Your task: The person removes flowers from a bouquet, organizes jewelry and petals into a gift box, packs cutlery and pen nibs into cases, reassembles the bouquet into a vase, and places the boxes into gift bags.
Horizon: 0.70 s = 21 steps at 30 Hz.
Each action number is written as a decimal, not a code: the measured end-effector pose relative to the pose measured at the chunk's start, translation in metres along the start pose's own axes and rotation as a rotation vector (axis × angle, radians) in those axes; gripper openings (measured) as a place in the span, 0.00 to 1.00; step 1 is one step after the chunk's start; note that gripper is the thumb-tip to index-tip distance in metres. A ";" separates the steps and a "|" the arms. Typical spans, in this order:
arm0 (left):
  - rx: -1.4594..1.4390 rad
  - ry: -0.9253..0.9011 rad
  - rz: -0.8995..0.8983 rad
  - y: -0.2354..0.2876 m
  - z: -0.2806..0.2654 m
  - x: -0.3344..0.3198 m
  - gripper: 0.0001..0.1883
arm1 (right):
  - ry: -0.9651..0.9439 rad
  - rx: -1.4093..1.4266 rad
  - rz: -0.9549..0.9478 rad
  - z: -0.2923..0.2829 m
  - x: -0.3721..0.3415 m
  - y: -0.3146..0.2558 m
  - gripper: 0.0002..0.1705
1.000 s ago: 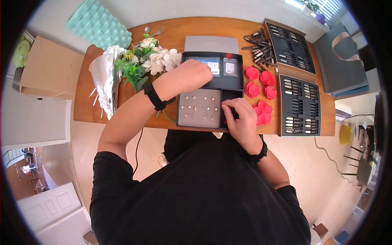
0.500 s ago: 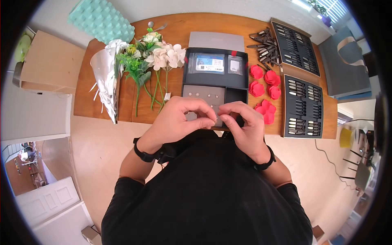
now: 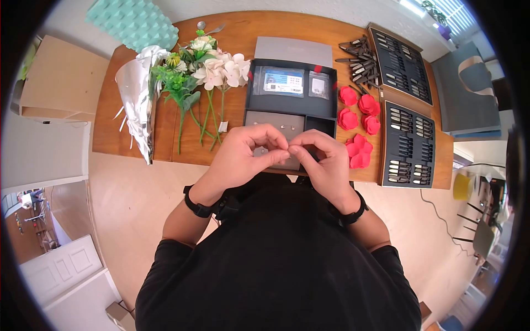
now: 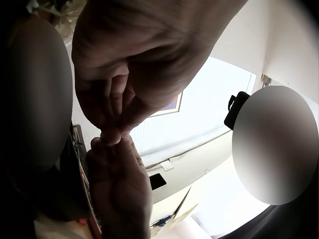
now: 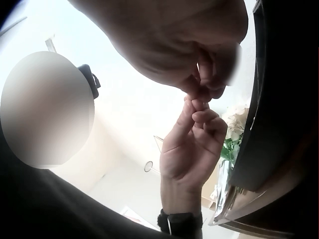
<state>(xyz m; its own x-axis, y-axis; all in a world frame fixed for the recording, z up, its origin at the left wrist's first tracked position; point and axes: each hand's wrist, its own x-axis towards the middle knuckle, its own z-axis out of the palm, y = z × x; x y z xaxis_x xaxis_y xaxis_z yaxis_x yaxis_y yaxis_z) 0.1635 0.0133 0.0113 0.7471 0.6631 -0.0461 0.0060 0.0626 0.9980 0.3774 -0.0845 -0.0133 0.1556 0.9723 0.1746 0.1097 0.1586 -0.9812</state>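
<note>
In the head view, the left hand (image 3: 240, 157) and right hand (image 3: 326, 160) meet fingertip to fingertip above the front of a dark jewelry box (image 3: 287, 107). Thumb and forefinger of each hand pinch a tiny earring, mostly hidden by the fingertips. Under the hands, a grey pad (image 3: 267, 117) carries several small stud earrings (image 3: 284, 126), partly covered. Beside the pad is a black compartment (image 3: 320, 126). Farther back in the box lie a bagged blue-and-white card (image 3: 283, 81) and a small clear bag (image 3: 319, 86). Both wrist views show the fingertips together.
Artificial flowers (image 3: 212, 71) and a foil-wrapped cone (image 3: 135, 96) lie left of the box. Red paper flowers (image 3: 359, 150) lie to its right. Beyond them are two dark trays (image 3: 408, 140) of narrow pieces and a pile of loose ones (image 3: 361, 60).
The left hand has come back from the rear of the box to its front, now pinching an earring. The right hand has joined it, and their fingertips have closed together.
</note>
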 end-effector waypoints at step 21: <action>0.562 0.245 0.483 0.002 0.012 0.002 0.11 | -0.159 0.876 0.495 -0.021 0.011 0.009 0.06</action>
<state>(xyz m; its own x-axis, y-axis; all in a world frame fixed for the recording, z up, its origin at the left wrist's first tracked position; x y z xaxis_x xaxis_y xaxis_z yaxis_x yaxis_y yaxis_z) 0.1731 0.0059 0.0142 0.5849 0.6705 0.4565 0.1022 -0.6192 0.7786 0.4003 -0.0759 -0.0186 -0.1503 0.9644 -0.2178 -0.6987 -0.2595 -0.6667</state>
